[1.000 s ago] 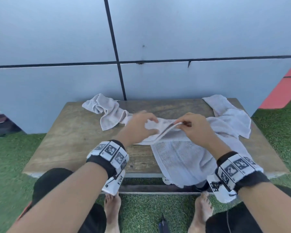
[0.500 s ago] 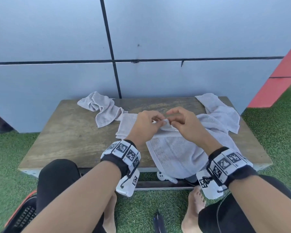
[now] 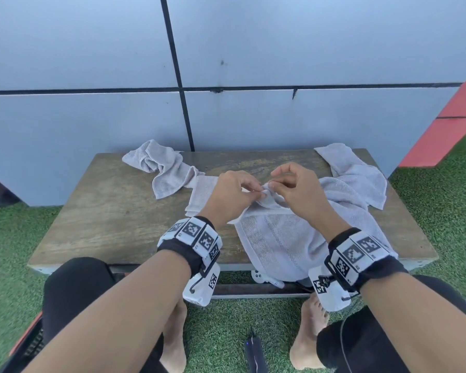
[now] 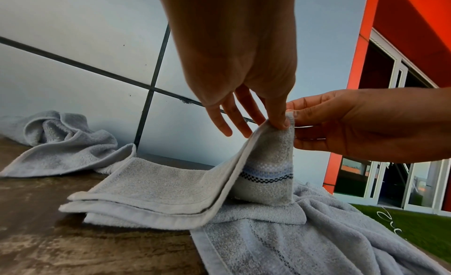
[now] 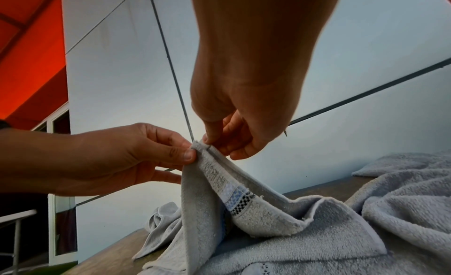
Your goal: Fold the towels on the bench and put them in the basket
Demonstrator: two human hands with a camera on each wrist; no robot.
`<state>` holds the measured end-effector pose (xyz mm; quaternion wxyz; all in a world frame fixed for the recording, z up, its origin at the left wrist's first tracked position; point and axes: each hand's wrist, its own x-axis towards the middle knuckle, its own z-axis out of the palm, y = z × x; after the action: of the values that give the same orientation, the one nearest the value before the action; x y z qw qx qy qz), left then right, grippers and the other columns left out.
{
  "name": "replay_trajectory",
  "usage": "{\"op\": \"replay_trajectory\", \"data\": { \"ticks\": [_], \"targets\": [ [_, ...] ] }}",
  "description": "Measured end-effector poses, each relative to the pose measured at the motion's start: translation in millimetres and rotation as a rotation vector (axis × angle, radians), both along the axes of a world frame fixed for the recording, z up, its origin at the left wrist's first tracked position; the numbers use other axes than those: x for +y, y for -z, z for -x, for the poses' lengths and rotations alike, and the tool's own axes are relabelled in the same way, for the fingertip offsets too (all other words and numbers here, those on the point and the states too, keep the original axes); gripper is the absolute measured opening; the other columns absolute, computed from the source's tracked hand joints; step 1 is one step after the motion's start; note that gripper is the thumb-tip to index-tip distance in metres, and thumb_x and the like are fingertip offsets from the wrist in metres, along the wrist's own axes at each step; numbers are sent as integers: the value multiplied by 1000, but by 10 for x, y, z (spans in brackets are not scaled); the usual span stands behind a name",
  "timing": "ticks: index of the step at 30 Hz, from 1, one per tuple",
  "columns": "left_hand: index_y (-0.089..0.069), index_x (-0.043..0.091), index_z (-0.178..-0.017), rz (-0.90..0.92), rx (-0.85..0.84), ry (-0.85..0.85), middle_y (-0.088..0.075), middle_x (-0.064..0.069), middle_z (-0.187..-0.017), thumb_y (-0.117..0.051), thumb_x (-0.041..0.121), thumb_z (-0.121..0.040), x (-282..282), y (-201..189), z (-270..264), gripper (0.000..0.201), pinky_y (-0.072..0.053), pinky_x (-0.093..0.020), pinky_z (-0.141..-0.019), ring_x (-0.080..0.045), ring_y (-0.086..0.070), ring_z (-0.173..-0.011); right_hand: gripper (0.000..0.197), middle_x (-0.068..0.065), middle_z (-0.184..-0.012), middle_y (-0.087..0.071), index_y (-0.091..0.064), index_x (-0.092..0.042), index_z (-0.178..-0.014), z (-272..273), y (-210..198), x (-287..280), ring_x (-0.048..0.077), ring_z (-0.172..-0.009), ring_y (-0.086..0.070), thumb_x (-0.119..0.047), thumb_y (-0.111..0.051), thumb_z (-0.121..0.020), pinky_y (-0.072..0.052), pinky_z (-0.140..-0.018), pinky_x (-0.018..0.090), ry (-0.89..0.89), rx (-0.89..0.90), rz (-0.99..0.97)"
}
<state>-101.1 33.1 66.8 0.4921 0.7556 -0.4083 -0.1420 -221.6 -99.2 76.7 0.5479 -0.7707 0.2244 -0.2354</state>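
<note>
A light grey towel with a blue checked stripe lies across the middle of the wooden bench, and its near end hangs over the front edge. One corner is lifted into a peak. My left hand pinches that corner between thumb and forefinger, its other fingers spread. My right hand pinches the same corner from the other side. The fingertips of both hands nearly touch. A folded layer of the towel lies flat to the left.
A crumpled grey towel lies at the bench's back left and another at the back right. A grey panelled wall stands right behind the bench. A black mesh container with an orange rim sits by my left knee on the green turf.
My two hands have come together on the towel's upper edge and now pinch one raised corner. The towel's folded part has shifted slightly to the left.
</note>
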Motion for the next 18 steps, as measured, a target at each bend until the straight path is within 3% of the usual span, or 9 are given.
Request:
{"op": "replay_trajectory", "data": {
  "ticks": [2,7,12,18],
  "targets": [
    [-78,6,-76,7,11,-11,-75,0,-86,-82,6,-76,-11,0,-4,4,-47,-8,-73,-5,-67,-81,15,6,-82,-76,-62,-7,-97,-15,10,-9,17,-68,-65,-4,-72,-87,-59,-67,47,10,1,2],
    [-78,12,-73,18,48,-40,-75,6,-80,-84,11,-76,-31,14,-17,6,-51,-17,-73,0,-67,-76,17,6,-82,-76,-62,-7,-94,-18,36,-20,14,-73,-69,-6,-75,-84,-59,-73,48,31,-20,-8],
    [-77,14,-71,43,81,-42,-76,4,-76,-83,11,-76,-40,19,-12,9,-58,-33,-77,-10,-71,-76,16,4,-80,-76,-62,-8,-92,-23,54,-36,12,-71,-69,-4,-75,-84,-58,-70,40,36,-28,49],
    [-77,14,-71,36,102,-40,-76,3,-76,-82,12,-77,-45,26,-15,8,-59,-41,-81,-14,-72,-78,15,2,-81,-76,-62,-8,-93,-25,68,-44,11,-70,-67,-5,-74,-85,-52,-67,28,2,-33,59]
  ]
}}
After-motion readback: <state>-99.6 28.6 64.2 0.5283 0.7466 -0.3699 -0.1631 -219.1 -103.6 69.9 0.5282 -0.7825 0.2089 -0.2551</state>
